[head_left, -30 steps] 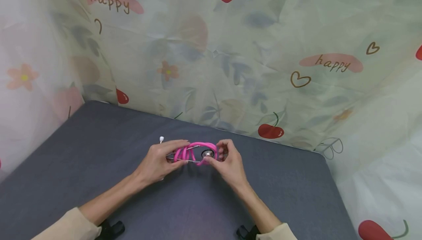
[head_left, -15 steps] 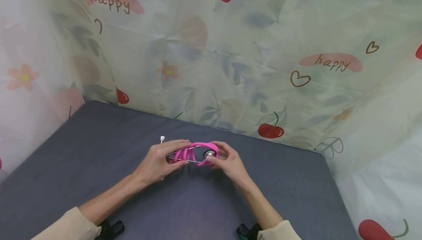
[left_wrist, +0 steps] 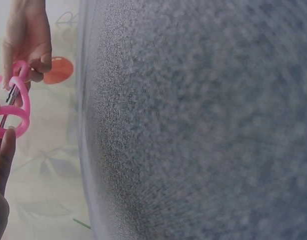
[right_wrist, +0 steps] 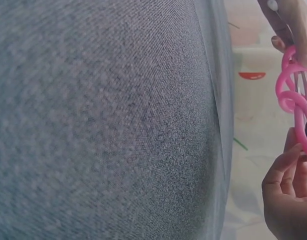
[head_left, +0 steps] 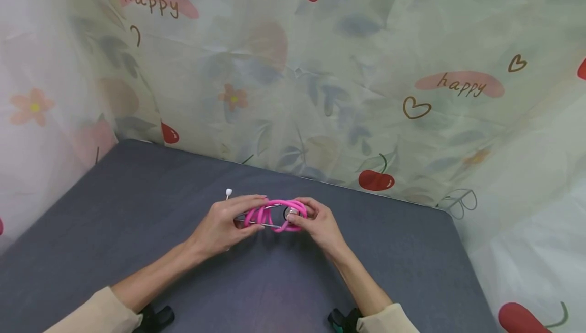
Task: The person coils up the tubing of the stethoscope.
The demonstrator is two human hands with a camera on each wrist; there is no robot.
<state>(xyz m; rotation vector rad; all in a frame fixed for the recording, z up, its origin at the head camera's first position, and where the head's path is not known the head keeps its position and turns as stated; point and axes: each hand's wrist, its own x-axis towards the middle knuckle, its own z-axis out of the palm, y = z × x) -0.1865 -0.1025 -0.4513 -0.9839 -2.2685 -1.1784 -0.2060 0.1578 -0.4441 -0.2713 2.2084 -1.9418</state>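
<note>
A pink stethoscope [head_left: 262,215] is held up above the table between both hands, its tubing wound in loops around the metal ear tubes. My left hand [head_left: 225,221] grips the ear-tube end, thumb below and fingers above. A white eartip [head_left: 229,191] sticks out behind that hand. On the other side, my right hand [head_left: 322,224] pinches the looped end, its thumb by the round metal chest piece [head_left: 291,213]. In the right wrist view the pink loops [right_wrist: 292,102] run between the two hands. Part of the chest piece is hidden by the right thumb.
A dark grey cloth-covered table [head_left: 293,282] lies beneath the hands. Behind it hangs a pale printed curtain [head_left: 293,94] with cherries and "happy" lettering, which continues along both sides. Black wrist straps [head_left: 155,319] show at the sleeves.
My right hand has moved in over the looped end, and its fingers now close on the tubing near the chest piece. The stethoscope has shifted slightly right with my left hand.
</note>
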